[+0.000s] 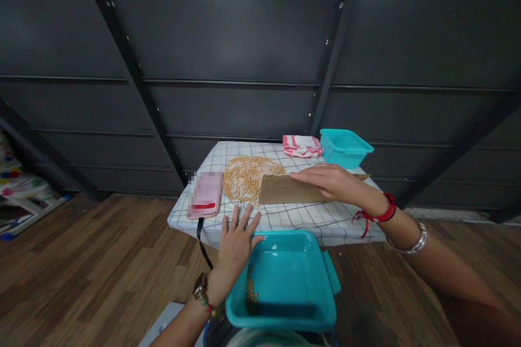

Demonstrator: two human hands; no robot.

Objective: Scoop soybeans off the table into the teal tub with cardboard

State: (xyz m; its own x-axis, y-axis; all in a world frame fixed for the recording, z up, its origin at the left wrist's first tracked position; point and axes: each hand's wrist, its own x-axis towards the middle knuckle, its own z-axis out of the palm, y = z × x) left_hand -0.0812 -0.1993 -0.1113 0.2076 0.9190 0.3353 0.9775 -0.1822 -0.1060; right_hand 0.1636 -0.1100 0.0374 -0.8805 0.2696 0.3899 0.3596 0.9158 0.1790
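My right hand holds the cardboard; I'd keep its edge low beside the yellow grains, my spread left hand by the teal tub.

A dark panelled wall and plank floor suggest a room.

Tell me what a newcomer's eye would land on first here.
Most likely the bright turquoise tray at the bottom center, with grains along its left side. Next, probably the patch of yellow grains spread on the checked cloth, and the brown cardboard at its right, touched by the right hand. Behind, another turquoise container stands beside a folded pink-striped towel.
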